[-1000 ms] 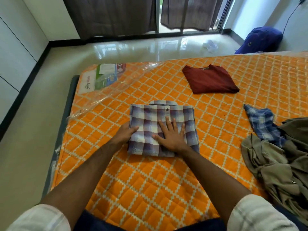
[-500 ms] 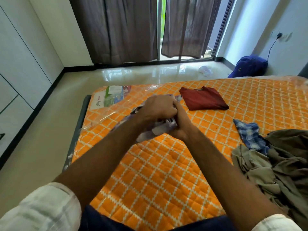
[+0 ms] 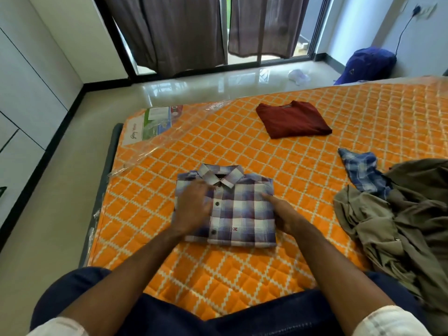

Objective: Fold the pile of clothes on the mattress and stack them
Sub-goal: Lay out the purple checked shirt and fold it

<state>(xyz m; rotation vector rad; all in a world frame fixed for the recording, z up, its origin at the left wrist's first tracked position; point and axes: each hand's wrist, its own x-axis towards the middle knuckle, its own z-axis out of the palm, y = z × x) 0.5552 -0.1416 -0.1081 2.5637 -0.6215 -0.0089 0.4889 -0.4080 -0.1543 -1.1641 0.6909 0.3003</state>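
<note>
1. Plaid shirt (image 3: 238,209) lies folded, collar away from the person, on the mattress (image 3: 242,270).
2. Left hand (image 3: 194,209) rests flat on its left half; right hand (image 3: 282,214) lies with straight fingers along its right edge.
3. Folded maroon shirt (image 3: 293,120) sits farther off, ahead and right, nearer the right hand.
4. Unfolded pile (image 3: 400,214) waits right.

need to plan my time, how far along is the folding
Done: the folded maroon t-shirt lies alone. In hand: the folded purple checked shirt, with left hand and right hand flat on it, unstacked. Left: the blue plaid cloth and olive crumpled pile.
</note>
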